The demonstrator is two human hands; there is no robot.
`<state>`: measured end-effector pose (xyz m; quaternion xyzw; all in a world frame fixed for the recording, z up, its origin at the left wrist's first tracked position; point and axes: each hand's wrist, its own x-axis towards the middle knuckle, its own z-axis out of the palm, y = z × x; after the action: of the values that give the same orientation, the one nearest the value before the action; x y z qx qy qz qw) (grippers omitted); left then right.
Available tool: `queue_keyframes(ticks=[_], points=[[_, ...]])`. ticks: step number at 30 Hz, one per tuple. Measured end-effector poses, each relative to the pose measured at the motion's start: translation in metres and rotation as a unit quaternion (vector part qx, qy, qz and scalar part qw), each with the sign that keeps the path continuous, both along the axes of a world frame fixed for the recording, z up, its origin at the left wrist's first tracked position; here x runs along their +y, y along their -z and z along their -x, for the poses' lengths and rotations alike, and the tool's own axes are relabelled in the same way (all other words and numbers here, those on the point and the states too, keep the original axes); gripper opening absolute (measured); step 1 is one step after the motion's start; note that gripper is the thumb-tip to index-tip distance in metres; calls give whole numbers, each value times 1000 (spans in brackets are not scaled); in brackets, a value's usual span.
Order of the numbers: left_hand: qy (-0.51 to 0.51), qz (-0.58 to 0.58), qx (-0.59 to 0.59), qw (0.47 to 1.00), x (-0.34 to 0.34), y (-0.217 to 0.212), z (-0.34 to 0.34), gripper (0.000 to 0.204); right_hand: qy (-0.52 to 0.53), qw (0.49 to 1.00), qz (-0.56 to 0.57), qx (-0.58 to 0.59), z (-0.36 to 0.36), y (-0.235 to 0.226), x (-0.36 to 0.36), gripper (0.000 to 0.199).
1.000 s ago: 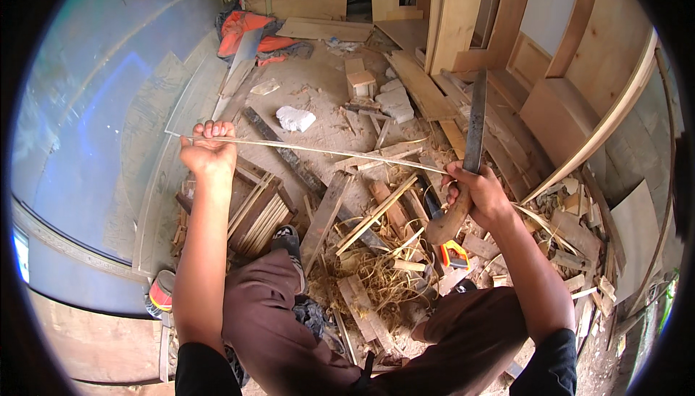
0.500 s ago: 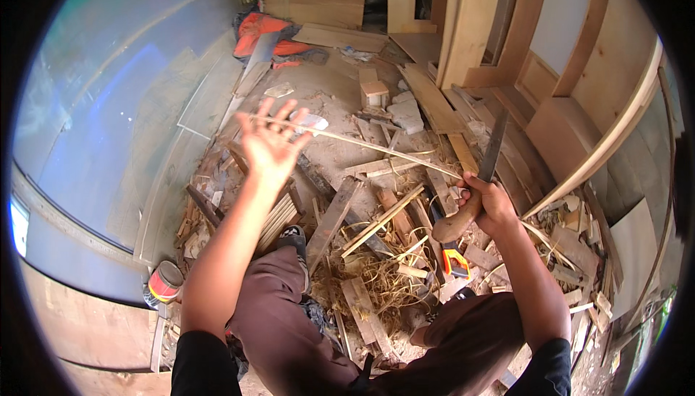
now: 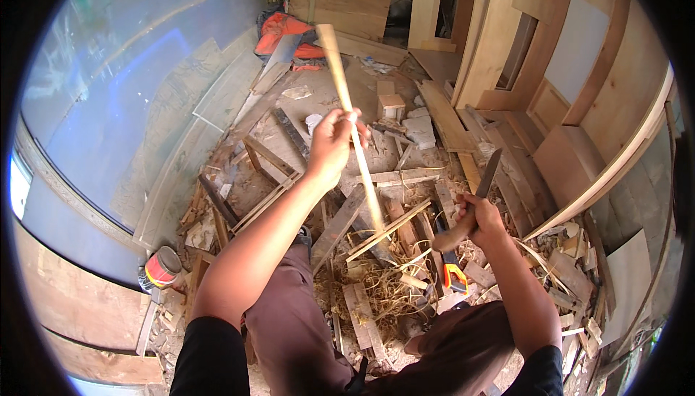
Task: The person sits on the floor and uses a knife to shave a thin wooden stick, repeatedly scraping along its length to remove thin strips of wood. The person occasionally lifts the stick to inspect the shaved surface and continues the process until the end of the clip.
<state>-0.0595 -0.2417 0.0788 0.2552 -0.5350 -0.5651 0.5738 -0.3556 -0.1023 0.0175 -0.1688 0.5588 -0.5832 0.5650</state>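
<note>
wooden strip [image 3: 352, 124] in left hand [image 3: 331, 144], blade tip [image 3: 489, 171] blurred

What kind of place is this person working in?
Probably a woodworking shop: offcuts and shavings litter the floor, wooden frames lean nearby, and the hands hold a thin wooden strip and a wooden-handled blade.

a single head-worn fisheye view looks steeply down, close over the person's lap and scrap-strewn floor [image 3: 289, 128].

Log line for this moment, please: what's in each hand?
left hand: grips thin wood strip, tilted up | right hand: grips knife, blade up | below: wood scraps
</note>
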Motion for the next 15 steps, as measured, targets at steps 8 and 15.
queue_keyframes(ticks=[8, 15], points=[[171, 57, -278, 943, 32, 33, 41, 22, -17, 991, 136, -12, -52, -38, -7, 35], [116, 147, -352, 917, 37, 33, 56, 23, 22, 961, 234, -144, -58, -30, -23, 20]])
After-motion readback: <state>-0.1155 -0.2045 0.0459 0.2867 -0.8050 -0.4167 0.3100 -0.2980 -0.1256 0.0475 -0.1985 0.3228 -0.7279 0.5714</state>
